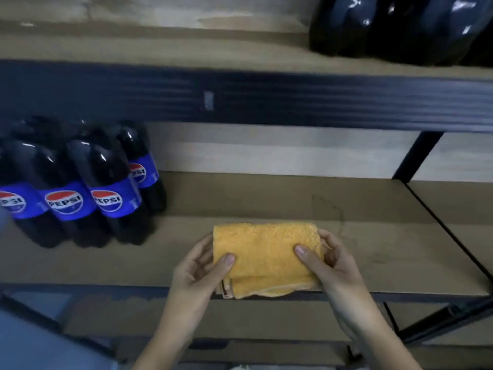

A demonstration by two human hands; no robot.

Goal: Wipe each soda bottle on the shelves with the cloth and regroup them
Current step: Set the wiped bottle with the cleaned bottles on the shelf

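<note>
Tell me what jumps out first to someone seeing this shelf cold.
The yellow cloth, folded, sits at centre over the shelf front, pinched by the left hand and right hand. At left stand Pepsi bottles, blue labels forward. More dark bottles sit upper right.

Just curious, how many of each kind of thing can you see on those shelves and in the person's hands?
Pepsi bottles, blue labels, middle shelf: 4
Dark bottles on upper shelf, only bottoms show: at least 2, exact count unclear
Orange cloth, held by left hand and right hand: 1
Total: at least 7
</note>
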